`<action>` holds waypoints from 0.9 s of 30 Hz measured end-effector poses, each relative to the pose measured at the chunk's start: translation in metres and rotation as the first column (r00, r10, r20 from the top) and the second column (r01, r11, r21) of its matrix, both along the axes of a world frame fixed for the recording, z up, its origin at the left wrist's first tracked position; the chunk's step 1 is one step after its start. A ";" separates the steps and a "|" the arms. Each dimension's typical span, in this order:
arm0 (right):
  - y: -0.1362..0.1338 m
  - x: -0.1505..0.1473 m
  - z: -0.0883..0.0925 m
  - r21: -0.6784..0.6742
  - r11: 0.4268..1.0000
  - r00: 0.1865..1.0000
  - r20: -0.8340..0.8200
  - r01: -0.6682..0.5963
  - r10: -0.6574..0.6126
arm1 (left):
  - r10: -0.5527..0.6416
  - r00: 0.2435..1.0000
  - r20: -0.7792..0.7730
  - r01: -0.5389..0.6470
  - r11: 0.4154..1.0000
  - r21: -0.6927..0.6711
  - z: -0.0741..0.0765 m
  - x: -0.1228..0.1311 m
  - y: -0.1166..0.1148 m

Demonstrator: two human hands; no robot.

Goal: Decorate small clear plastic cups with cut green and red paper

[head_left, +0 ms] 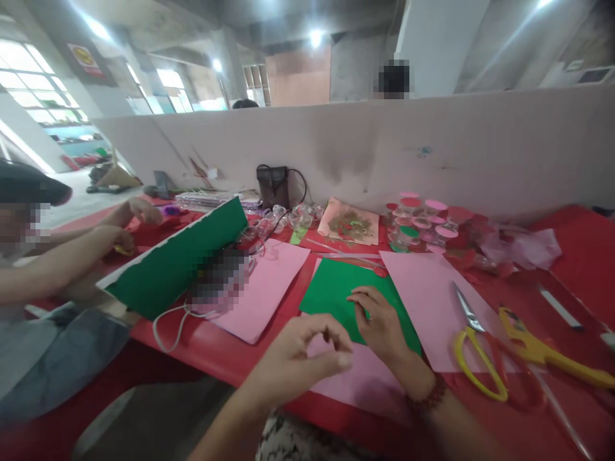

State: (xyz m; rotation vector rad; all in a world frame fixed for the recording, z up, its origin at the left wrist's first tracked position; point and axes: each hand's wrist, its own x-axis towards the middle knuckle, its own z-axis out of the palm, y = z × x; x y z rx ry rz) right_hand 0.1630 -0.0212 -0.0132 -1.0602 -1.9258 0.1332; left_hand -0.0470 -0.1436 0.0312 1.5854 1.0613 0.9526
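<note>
My left hand (305,352) is above the front edge of the red table. Its fingers curl loosely, with a gap between thumb and forefinger, and I see nothing in it. Over the green sheet (331,288) hovers my right hand (382,326), fingers bent and slightly apart, also without anything visible in it. A bracelet of dark red beads (430,390) circles that wrist. The green sheet lies partly on a pink sheet (355,378). To the right, yellow-and-red-handled scissors (473,339) rest on another pink sheet (413,275), beside a yellow tool (552,358) resembling a glue gun.
A co-worker's arm (72,256) reaches over the table at left, behind an upright green board (182,262). Clear cups with coloured discs (418,221), a dark bag (273,186) and a scrap-covered pink sheet (331,221) stand or lie along the low wall (288,141). A white cable (168,346) hangs near the table edge.
</note>
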 end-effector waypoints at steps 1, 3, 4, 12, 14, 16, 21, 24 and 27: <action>0.000 0.000 -0.001 -0.008 1.000 1.000 0.006 -0.001 0.001 | 0.040 0.996 -0.079 -0.041 0.999 -0.008 0.009 0.003 0.029; -0.001 0.001 -0.003 -0.017 1.000 1.000 0.022 -0.005 0.005 | 0.168 0.973 -0.158 -0.166 0.986 0.029 0.017 -0.002 0.079; -0.001 0.001 -0.004 -0.020 1.000 0.999 0.030 -0.010 0.010 | 0.243 0.952 -0.186 -0.234 0.970 0.067 0.016 -0.010 0.099; 0.000 0.000 -0.008 0.003 0.999 0.997 0.060 -0.040 0.040 | 0.737 0.404 -0.542 -0.587 0.663 0.465 -0.008 -0.093 0.197; 0.001 0.000 -0.008 0.001 0.999 0.997 0.067 -0.042 0.042 | 0.744 0.352 -0.568 -0.633 0.636 0.442 -0.003 -0.097 0.216; 0.001 -0.001 -0.009 -0.012 0.999 0.996 0.071 -0.048 0.049 | 0.734 0.340 -0.589 -0.663 0.631 0.404 0.002 -0.094 0.230; 0.003 0.001 -0.006 -0.077 0.997 0.999 -0.041 -0.027 0.024 | 0.692 0.660 -0.293 -0.623 0.722 0.301 0.009 -0.050 0.232; 0.008 0.005 -0.001 -0.273 0.962 0.929 -0.354 0.008 -0.108 | 0.484 0.872 -0.079 -0.445 0.849 0.285 0.003 0.007 0.207; 0.015 0.010 0.003 -0.462 0.841 0.703 -0.696 -0.282 -0.148 | 0.186 0.960 0.209 -0.232 0.947 0.224 -0.008 0.063 0.176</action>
